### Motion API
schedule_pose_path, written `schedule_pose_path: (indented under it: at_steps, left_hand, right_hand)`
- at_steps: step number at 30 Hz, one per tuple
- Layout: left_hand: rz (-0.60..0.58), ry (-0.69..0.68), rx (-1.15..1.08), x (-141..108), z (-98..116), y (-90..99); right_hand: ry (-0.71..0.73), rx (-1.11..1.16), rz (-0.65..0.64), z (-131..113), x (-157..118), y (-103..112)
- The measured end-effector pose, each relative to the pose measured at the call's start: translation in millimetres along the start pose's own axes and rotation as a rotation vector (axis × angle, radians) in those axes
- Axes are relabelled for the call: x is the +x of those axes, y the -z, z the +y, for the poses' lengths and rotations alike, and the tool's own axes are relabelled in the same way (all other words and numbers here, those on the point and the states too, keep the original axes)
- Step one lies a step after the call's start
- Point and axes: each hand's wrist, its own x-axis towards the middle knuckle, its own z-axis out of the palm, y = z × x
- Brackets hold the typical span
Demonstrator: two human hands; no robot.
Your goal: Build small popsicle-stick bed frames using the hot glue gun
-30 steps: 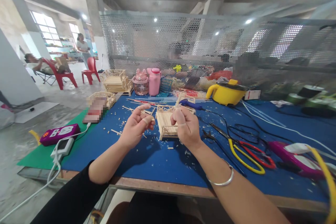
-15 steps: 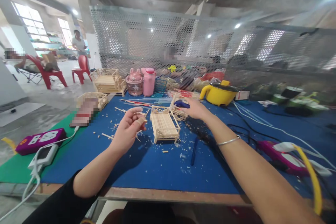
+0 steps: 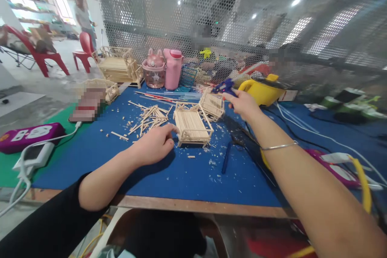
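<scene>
A miniature bed of pale wooden sticks (image 3: 192, 125) stands in the middle of the blue-covered table. My left hand (image 3: 155, 144) is at its near left corner, index finger stretched out to the frame and thumb apart; the other fingers are curled and partly hidden. My right hand (image 3: 245, 106) grips a blue hot glue gun (image 3: 224, 87), raised behind and right of the bed, with a clear glue stick out of its back end. Below the gun, a second small stick frame (image 3: 212, 105) leans against the bed's far right corner.
Loose sticks (image 3: 154, 117) lie left of the bed. A blue-handled tool (image 3: 225, 158) and dark cords lie to the right. Behind stand a pink bottle (image 3: 173, 70), a pink basket (image 3: 153, 74), a yellow pot (image 3: 266, 90) and a perforated metal screen (image 3: 169, 16). Another stick bed (image 3: 116, 66) stands back left.
My left hand has come down and right to the bed, its pinch loosened. My right hand has lifted the glue gun up from the second frame. The view has tilted down.
</scene>
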Motion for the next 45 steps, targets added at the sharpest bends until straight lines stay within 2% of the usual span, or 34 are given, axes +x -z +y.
schedule_pose_path:
  at_steps: [2, 4, 9, 11, 14, 17, 19, 23, 27, 37, 45]
  left_hand:
    - [-0.008, -0.002, 0.001, 0, -1, -1.1]
    - [-0.024, 0.001, 0.006, 0, -2, -2.1]
    - [-0.040, 0.038, 0.044, 0, -2, -3.8]
    - [-0.015, 0.050, 0.044, 0, -1, -3.7]
    - [0.021, 0.061, 0.045, 1, 0, -3.9]
    - [0.016, 0.076, 0.034, 1, -1, -4.8]
    - [0.004, 0.096, -0.001, 1, -1, -5.4]
    - [0.034, 0.115, -0.076, 1, -1, -5.7]
    - [0.004, 0.088, -0.021, 1, -1, -5.3]
    - [-0.074, 0.133, 0.053, 0, 4, -2.4]
    - [-0.104, 0.135, 0.072, 0, 6, 1.1]
  right_hand:
    - [-0.076, 0.185, 0.053, -2, -9, 0]
    - [-0.097, 0.293, 0.050, -3, -20, 0]
    - [-0.048, 0.388, 0.006, -8, -54, 13]
    - [-0.024, 0.450, -0.080, -12, -68, 24]
    - [0.081, 0.560, -0.288, -17, -88, 39]
    - [0.202, 0.484, -0.462, -20, -103, 45]
    - [0.269, 0.400, -0.525, -19, -109, 45]
    - [0.290, 0.408, -0.498, -19, -113, 46]
    - [0.308, 0.443, -0.492, -19, -116, 50]
    - [0.377, 0.212, -0.483, -17, -116, 47]
    - [0.398, 0.166, -0.464, -21, -118, 44]
